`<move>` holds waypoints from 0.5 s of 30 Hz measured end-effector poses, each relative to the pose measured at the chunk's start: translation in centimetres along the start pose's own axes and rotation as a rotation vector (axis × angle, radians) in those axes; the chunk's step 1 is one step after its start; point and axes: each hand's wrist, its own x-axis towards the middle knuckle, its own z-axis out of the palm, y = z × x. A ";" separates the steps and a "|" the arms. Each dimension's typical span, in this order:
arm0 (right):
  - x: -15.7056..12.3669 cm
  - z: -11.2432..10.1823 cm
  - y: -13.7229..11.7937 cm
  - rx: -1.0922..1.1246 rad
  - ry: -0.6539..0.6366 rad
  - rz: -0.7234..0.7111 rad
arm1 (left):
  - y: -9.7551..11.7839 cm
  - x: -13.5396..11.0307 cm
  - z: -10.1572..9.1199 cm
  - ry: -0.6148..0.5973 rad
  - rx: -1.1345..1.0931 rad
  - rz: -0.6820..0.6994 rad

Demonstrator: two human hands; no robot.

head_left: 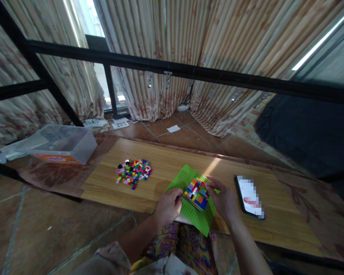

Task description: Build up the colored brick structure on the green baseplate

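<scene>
A bright green studded baseplate (181, 176) lies at a slant on the wooden board, its near corner jutting past the front edge. On it sits a low block of multicoloured building bricks (197, 193), packed side by side. My left hand (169, 205) is closed at the block's left corner, with the palm over the plate's left edge. At the opposite side, my right hand (223, 196) has thumb and index finger pinched at the block's upper right edge. Whether a loose brick is between those fingertips is too small to tell.
A loose pile of small coloured bricks (134, 172) lies left on the wooden board (166, 156). To the right is a phone (249, 196) with a lit screen. A clear plastic box (84, 147) stands far left. A black metal rail (189, 70) crosses before the curtains (172, 34).
</scene>
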 end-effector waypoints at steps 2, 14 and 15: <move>-0.2 0.2 0.4 0.046 0.000 0.003 | 0.1 0.0 -0.1 0.001 0.000 0.007; -1.4 -0.5 -3.5 0.097 0.152 0.061 | 0.5 0.0 -0.5 -0.023 0.001 0.002; -1.5 0.1 -4.6 0.093 0.114 0.021 | 0.5 0.0 -0.5 -0.016 -0.002 0.005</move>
